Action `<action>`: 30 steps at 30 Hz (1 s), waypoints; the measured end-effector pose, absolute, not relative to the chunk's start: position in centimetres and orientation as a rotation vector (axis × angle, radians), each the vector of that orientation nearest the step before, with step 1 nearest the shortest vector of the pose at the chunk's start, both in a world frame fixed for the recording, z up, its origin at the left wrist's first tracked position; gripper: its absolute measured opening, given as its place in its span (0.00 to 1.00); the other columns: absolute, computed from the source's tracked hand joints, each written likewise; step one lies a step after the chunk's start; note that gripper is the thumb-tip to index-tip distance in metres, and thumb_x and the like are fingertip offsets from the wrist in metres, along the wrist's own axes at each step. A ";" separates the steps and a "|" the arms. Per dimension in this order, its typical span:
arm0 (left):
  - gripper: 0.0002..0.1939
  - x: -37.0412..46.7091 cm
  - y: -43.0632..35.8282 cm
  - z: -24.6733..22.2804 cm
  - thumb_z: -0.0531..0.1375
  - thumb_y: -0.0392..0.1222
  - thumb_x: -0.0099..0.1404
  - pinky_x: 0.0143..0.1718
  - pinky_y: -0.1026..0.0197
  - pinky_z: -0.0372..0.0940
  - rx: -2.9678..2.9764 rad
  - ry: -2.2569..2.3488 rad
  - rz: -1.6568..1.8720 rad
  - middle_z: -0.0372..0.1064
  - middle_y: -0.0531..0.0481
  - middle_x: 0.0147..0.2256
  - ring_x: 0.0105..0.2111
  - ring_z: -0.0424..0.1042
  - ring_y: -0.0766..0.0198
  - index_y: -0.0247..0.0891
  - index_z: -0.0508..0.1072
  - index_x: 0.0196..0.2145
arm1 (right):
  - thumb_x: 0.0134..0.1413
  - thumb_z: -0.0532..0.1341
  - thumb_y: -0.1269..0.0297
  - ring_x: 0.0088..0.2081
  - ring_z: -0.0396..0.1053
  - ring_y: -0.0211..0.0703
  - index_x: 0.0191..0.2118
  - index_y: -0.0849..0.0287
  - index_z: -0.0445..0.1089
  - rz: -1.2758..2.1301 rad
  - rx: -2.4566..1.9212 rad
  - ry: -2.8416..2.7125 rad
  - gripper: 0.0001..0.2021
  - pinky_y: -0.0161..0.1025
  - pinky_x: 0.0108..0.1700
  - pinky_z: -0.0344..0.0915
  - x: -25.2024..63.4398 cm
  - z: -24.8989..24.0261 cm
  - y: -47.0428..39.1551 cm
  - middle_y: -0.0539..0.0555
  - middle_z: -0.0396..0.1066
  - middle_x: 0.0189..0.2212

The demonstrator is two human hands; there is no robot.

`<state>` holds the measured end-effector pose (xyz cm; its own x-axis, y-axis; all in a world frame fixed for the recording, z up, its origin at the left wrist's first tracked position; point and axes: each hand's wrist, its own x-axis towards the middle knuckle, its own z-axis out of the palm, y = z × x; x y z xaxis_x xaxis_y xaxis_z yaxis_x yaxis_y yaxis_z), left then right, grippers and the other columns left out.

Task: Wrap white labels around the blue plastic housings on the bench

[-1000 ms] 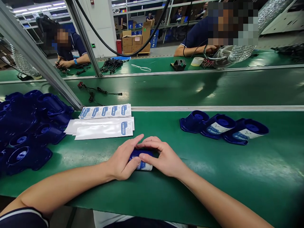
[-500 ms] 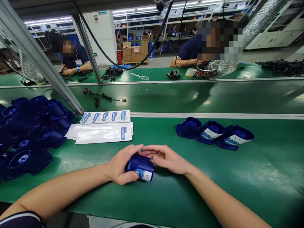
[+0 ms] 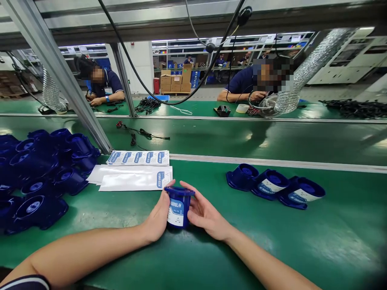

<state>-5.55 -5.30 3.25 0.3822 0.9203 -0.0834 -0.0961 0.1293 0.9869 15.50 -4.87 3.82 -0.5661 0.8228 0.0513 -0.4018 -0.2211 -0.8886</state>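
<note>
A dark blue plastic pump housing [image 3: 180, 192] stands upright on the green bench, its wide flange on top and a blue-and-white label [image 3: 175, 212] facing me. My left hand [image 3: 159, 215] is closed along its left side, the palm against the wall. On the opposite side my right hand [image 3: 207, 215] grips it with thumb in front and fingers curled behind, partly hidden. Left of the hands lie label sheets [image 3: 130, 183], one with a single label at its right end. Behind them is a sheet with several printed labels [image 3: 138, 157].
Many blue housings [image 3: 36, 185] are heaped at the left. Three more housings [image 3: 273, 183] stand in a row at the right, two showing labels. A metal post [image 3: 63, 76] slants down beside the heap. Black cables [image 3: 145, 133] lie on the strip beyond; two people work across it.
The housing has turned from lying on its side to upright, its label now facing me. My right hand has moved from its far end to its right side. The camera view has tilted up.
</note>
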 end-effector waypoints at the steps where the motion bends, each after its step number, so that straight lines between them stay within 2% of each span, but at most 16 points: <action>1: 0.41 -5.4 -5.4 3.1 0.44 0.72 0.78 0.78 0.41 0.52 1.180 0.910 0.918 0.58 0.43 0.74 0.74 0.59 0.47 0.46 0.53 0.77 | 0.64 0.75 0.53 0.66 0.71 0.50 0.74 0.44 0.55 1.844 -0.574 -1.219 0.40 0.50 0.67 0.66 15.1 3.8 -5.1 0.61 0.69 0.68; 4: 0.39 -5.3 -5.9 2.6 0.42 0.70 0.80 0.78 0.41 0.52 1.185 0.975 0.970 0.58 0.42 0.74 0.74 0.60 0.48 0.44 0.54 0.77 | 0.66 0.73 0.50 0.60 0.75 0.51 0.72 0.45 0.56 1.749 -0.643 -1.261 0.37 0.50 0.63 0.70 14.3 3.7 -5.8 0.63 0.69 0.67; 7: 0.39 -5.3 -6.1 2.5 0.41 0.67 0.81 0.80 0.42 0.47 1.338 1.038 1.001 0.54 0.40 0.76 0.76 0.54 0.49 0.41 0.55 0.76 | 0.67 0.71 0.48 0.55 0.78 0.51 0.71 0.46 0.55 1.668 -0.748 -1.302 0.36 0.50 0.58 0.74 14.0 3.8 -6.4 0.64 0.70 0.64; 10: 0.37 -5.3 -6.1 3.2 0.42 0.65 0.82 0.79 0.43 0.49 1.509 1.042 0.966 0.55 0.37 0.75 0.77 0.50 0.48 0.38 0.54 0.76 | 0.67 0.70 0.46 0.51 0.78 0.50 0.70 0.47 0.55 1.560 -0.873 -1.348 0.35 0.48 0.53 0.76 13.8 3.9 -6.8 0.64 0.71 0.62; 14: 0.33 -5.4 -5.9 3.9 0.46 0.61 0.83 0.74 0.42 0.58 1.589 0.988 0.922 0.63 0.34 0.70 0.71 0.61 0.47 0.37 0.57 0.73 | 0.67 0.69 0.46 0.49 0.79 0.49 0.70 0.49 0.55 1.460 -0.974 -1.370 0.35 0.47 0.51 0.78 13.6 4.0 -7.1 0.63 0.72 0.60; 19: 0.31 -5.8 -5.7 3.8 0.50 0.58 0.82 0.71 0.44 0.62 1.620 0.902 0.897 0.67 0.36 0.64 0.66 0.65 0.48 0.38 0.55 0.73 | 0.65 0.71 0.47 0.48 0.81 0.52 0.74 0.51 0.52 1.520 -0.926 -1.327 0.41 0.49 0.50 0.79 13.8 4.3 -7.0 0.65 0.74 0.58; 21: 0.32 -6.0 -5.5 3.7 0.52 0.59 0.81 0.63 0.45 0.69 1.597 0.865 0.852 0.69 0.37 0.60 0.57 0.71 0.50 0.39 0.54 0.72 | 0.65 0.71 0.48 0.48 0.82 0.54 0.76 0.51 0.49 1.568 -0.900 -1.279 0.44 0.50 0.48 0.80 14.0 4.4 -6.8 0.66 0.74 0.59; 23: 0.34 -6.3 -5.3 3.7 0.54 0.60 0.80 0.51 0.48 0.75 1.543 0.808 0.776 0.71 0.39 0.52 0.45 0.74 0.54 0.39 0.52 0.73 | 0.65 0.71 0.49 0.50 0.81 0.56 0.77 0.50 0.47 1.582 -0.882 -1.262 0.45 0.51 0.50 0.79 14.2 4.5 -6.7 0.67 0.73 0.61; 25: 0.38 -6.5 -5.1 3.7 0.55 0.60 0.79 0.43 0.50 0.76 1.516 0.744 0.695 0.70 0.41 0.48 0.38 0.73 0.56 0.40 0.47 0.75 | 0.65 0.71 0.50 0.53 0.80 0.56 0.78 0.50 0.47 1.567 -0.866 -1.283 0.46 0.52 0.54 0.78 14.6 4.6 -6.5 0.66 0.72 0.62; 27: 0.45 -6.7 -4.9 3.6 0.58 0.60 0.78 0.44 0.50 0.76 1.537 0.696 0.643 0.70 0.39 0.49 0.38 0.74 0.55 0.40 0.39 0.78 | 0.65 0.72 0.51 0.54 0.80 0.55 0.78 0.50 0.47 1.552 -0.856 -1.314 0.46 0.53 0.58 0.76 15.0 4.6 -6.3 0.65 0.73 0.62; 30: 0.58 -6.8 -4.5 3.2 0.64 0.59 0.74 0.50 0.47 0.75 1.515 0.645 0.636 0.71 0.37 0.53 0.41 0.75 0.54 0.42 0.26 0.79 | 0.66 0.72 0.51 0.54 0.80 0.55 0.79 0.50 0.46 1.587 -0.820 -1.299 0.47 0.54 0.60 0.75 15.5 4.5 -5.7 0.65 0.73 0.61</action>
